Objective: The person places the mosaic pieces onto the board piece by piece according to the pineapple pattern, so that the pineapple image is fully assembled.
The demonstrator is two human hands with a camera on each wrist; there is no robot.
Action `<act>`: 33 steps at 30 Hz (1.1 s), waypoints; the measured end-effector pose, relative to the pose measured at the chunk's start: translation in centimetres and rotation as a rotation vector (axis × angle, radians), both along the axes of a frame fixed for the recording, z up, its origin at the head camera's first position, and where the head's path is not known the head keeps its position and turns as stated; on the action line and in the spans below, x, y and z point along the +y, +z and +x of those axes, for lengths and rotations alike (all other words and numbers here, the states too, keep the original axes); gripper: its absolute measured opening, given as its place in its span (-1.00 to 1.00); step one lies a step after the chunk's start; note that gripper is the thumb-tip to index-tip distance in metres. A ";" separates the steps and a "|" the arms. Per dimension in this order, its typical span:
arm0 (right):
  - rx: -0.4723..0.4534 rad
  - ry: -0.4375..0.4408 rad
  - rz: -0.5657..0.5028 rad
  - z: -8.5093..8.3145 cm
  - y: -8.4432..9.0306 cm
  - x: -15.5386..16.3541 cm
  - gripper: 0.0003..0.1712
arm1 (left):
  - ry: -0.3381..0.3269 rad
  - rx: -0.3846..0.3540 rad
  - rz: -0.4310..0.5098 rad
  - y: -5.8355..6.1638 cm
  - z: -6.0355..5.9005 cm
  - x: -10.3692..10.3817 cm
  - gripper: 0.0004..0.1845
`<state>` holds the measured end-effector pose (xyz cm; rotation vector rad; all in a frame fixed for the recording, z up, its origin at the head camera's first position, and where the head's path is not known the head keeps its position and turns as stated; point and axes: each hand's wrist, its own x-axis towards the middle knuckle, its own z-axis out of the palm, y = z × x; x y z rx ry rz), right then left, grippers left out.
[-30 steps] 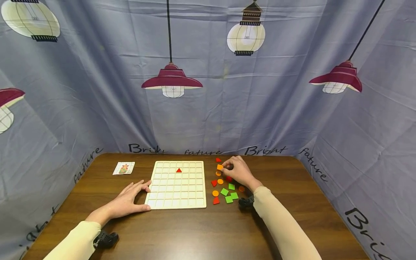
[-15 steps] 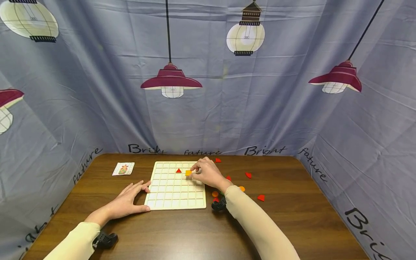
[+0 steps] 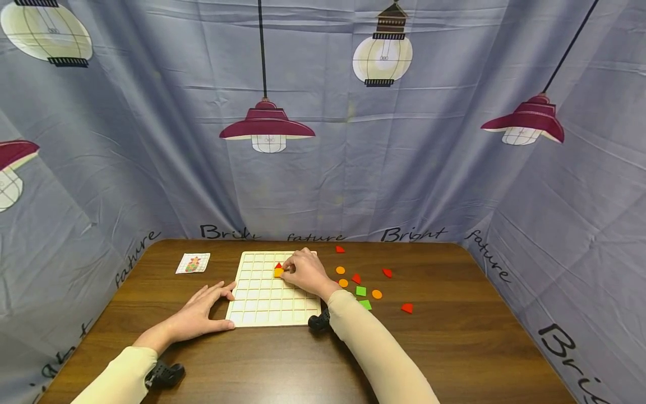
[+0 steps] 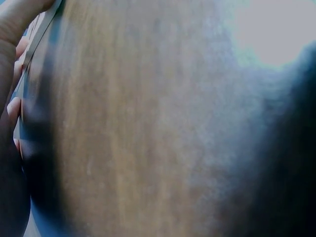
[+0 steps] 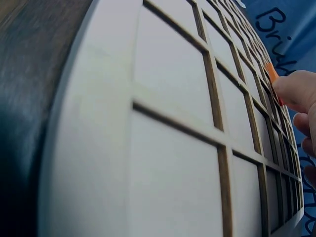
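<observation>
A pale gridded board (image 3: 272, 303) lies on the table with a red triangle (image 3: 278, 265) set in one of its upper cells. My right hand (image 3: 307, 272) pinches an orange square tile (image 3: 278, 273) between thumb and fingertips, just below that triangle in the head view. In the right wrist view the tile's orange edge (image 5: 271, 72) shows beyond the thumb, over the grid. My left hand (image 3: 199, 314) rests at the board's left edge, thumb near the front corner and fingers spread further up. Only part of that hand shows in the blurred left wrist view.
Right of the board lie scattered tiles: several orange discs (image 3: 377, 294), green squares (image 3: 360, 291) and red pieces (image 3: 406, 308), some partly behind the right forearm. A small card (image 3: 193, 263) with a coloured picture on a grid lies at the back left. A printed curtain (image 3: 323, 185) hangs behind the table.
My right hand has carried the orange square from the loose tiles leftward over the board, to a spot below the red triangle. My left hand has stayed in place.
</observation>
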<state>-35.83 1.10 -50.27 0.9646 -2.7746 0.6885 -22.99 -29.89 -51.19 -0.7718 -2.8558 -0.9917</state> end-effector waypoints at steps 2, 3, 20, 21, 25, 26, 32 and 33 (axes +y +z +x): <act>-0.004 -0.006 -0.003 0.0 -0.1 -0.2 -0.81 | -0.002 -0.002 0.005 0.0 0.0 0.0 -0.45; -0.005 -0.006 -0.005 0.0 -0.1 -0.2 -0.81 | -0.002 -0.004 0.005 0.0 -0.1 0.0 -0.44; -0.037 0.002 0.015 0.3 0.3 -0.2 -0.80 | -0.005 0.001 -0.001 0.1 0.2 0.2 -0.46; -0.034 0.005 0.020 0.3 0.2 -0.2 -0.80 | -0.005 0.000 0.001 0.0 0.2 0.2 -0.46; -0.002 0.016 0.038 0.4 0.0 -0.1 -0.79 | -0.002 0.004 0.006 0.0 0.2 0.2 -0.46; 0.005 0.017 0.041 0.4 0.0 0.0 -0.78 | -0.001 0.007 0.006 0.0 0.2 0.2 -0.46; -0.012 0.011 0.022 0.3 0.1 0.7 -0.72 | 0.003 0.012 -0.010 0.1 0.1 0.2 -0.46; -0.016 0.011 0.017 0.2 0.2 0.9 -0.72 | 0.004 0.012 -0.015 0.1 0.1 0.1 -0.46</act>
